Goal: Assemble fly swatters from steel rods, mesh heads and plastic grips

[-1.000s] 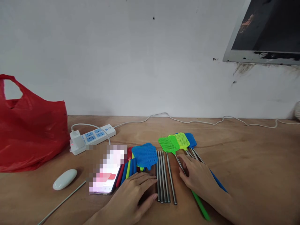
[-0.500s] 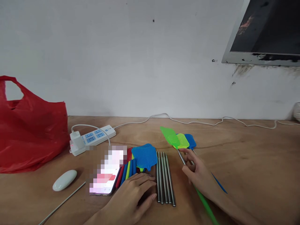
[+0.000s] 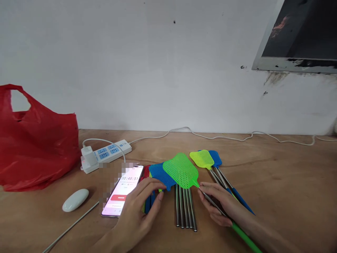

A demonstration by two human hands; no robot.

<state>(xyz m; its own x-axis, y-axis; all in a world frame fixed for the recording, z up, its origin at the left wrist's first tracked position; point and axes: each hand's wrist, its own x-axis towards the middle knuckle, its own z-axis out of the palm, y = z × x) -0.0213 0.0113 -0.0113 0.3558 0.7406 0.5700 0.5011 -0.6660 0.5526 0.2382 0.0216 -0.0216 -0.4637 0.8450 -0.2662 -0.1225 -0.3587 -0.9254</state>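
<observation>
My right hand (image 3: 223, 205) is closed round the metal shaft of a green fly swatter (image 3: 181, 171), whose mesh head hovers over the blue swatter head (image 3: 157, 173) and the row of bare metal rods (image 3: 185, 207). My left hand (image 3: 139, 216) rests on the coloured handles (image 3: 149, 205) of the left pile, fingers curled with their tips near the blue head. A yellow-green swatter (image 3: 202, 159) and a blue one (image 3: 216, 158) lie to the right on the wooden table (image 3: 284, 182).
A phone (image 3: 123, 195) with a lit timer screen lies left of the pile. A white oval object (image 3: 75, 200), a thin rod (image 3: 71, 227), a power strip (image 3: 106, 154) with cable, and a red plastic bag (image 3: 37, 140) are further left. A white wall stands behind.
My right hand lifted the green swatter off the right pile and swung it left and toward me, over the rods and blue head. My left hand's fingers shifted up toward the blue head.
</observation>
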